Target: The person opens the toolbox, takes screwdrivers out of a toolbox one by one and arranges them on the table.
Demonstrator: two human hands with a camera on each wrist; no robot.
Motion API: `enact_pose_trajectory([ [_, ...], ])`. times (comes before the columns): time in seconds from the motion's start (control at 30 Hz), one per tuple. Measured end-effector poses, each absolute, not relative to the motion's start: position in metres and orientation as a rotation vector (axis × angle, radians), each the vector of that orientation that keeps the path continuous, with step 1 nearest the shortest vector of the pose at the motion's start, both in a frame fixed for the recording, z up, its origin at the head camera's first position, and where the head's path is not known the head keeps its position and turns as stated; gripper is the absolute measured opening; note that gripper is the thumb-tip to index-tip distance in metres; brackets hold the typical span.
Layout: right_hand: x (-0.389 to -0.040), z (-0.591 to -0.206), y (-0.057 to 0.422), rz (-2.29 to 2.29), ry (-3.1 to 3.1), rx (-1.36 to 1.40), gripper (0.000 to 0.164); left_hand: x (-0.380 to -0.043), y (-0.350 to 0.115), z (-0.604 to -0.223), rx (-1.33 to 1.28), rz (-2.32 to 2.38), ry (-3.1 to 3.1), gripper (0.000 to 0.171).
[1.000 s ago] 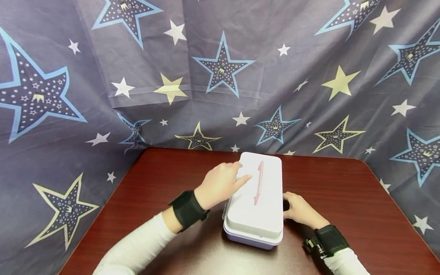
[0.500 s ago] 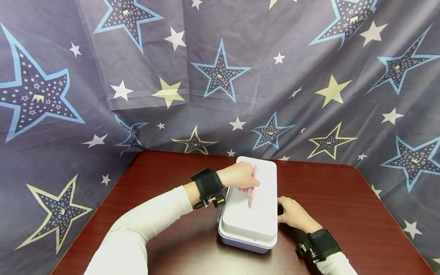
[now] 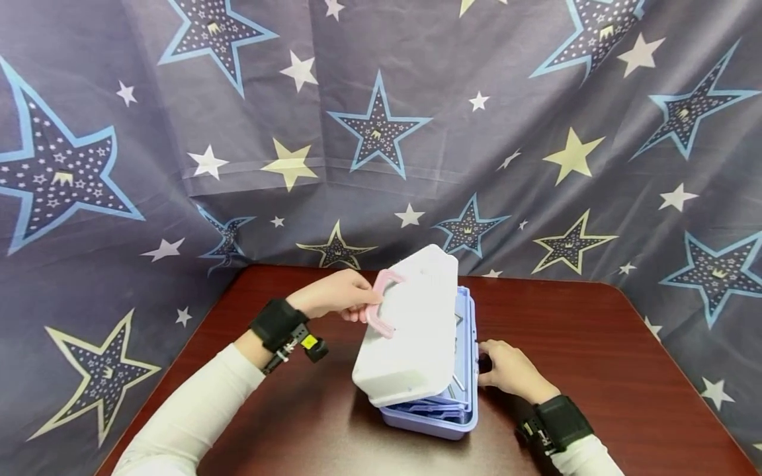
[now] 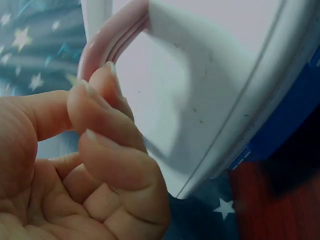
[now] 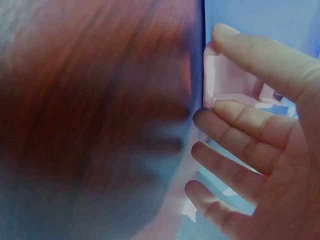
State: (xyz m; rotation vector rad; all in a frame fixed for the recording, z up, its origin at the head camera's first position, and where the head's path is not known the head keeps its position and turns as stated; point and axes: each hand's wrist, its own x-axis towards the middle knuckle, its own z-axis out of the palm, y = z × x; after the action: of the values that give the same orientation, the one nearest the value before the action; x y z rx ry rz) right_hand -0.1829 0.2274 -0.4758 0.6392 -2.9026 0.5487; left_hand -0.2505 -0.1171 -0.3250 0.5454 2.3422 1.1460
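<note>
A storage box stands on the table, its white lid (image 3: 417, 330) tilted up toward the left. My left hand (image 3: 336, 292) pinches the pink handle (image 4: 107, 40) on that lid between thumb and fingers. Under the raised lid, the blue base (image 3: 425, 424) shows blue trays (image 3: 461, 340) with thin objects in them, too small to name. My right hand (image 3: 510, 371) rests at the right side of the base. In the right wrist view its thumb and fingers lie loosely about a pink latch (image 5: 232, 80) on the box wall.
The box stands on a dark red-brown wooden table (image 3: 595, 357). Behind and beside the table hangs a grey-blue cloth (image 3: 506, 79) printed with stars. Black bands with small cameras are strapped to both wrists.
My left hand has reached the handle, gripped it and swung the lid up and left, uncovering the trays. My right hand has stayed at the box's right side.
</note>
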Motion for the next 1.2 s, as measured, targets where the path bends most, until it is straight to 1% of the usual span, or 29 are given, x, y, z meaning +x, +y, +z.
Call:
enact_pose_trajectory([
  [0.23,-0.182,-0.473,0.223,0.438,-2.906,0.650,0.032,-0.252,-0.173,-0.337,0.442,1.253,2.306,0.025],
  [0.3,-0.182,-0.471,0.224,0.422,-2.913,0.634,0.033,-0.255,-0.188,-0.347,0.425,1.264,2.310,0.025],
  [0.43,-0.183,-0.468,0.227,0.383,-2.915,0.628,0.034,-0.257,-0.213,-0.374,0.393,1.295,2.305,0.017],
  [0.53,-0.185,-0.467,0.227,0.375,-2.907,0.645,0.035,-0.255,-0.226,-0.395,0.353,1.346,2.274,0.019],
  [0.63,-0.186,-0.468,0.226,0.403,-2.900,0.661,0.037,-0.252,-0.234,-0.415,0.307,1.439,2.213,0.023],
  [0.83,-0.187,-0.471,0.224,0.512,-2.875,0.702,0.042,-0.247,-0.243,-0.455,0.316,1.595,2.085,0.017],
  [0.9,-0.188,-0.471,0.224,0.538,-2.864,0.719,0.042,-0.244,-0.245,-0.465,0.323,1.627,2.045,0.019],
  [1.07,-0.190,-0.474,0.224,0.562,-2.865,0.740,0.041,-0.237,-0.250,-0.478,0.274,1.636,2.030,0.028],
  [1.2,-0.192,-0.475,0.229,0.569,-2.872,0.763,0.038,-0.235,-0.251,-0.481,0.225,1.633,1.985,0.020],
])
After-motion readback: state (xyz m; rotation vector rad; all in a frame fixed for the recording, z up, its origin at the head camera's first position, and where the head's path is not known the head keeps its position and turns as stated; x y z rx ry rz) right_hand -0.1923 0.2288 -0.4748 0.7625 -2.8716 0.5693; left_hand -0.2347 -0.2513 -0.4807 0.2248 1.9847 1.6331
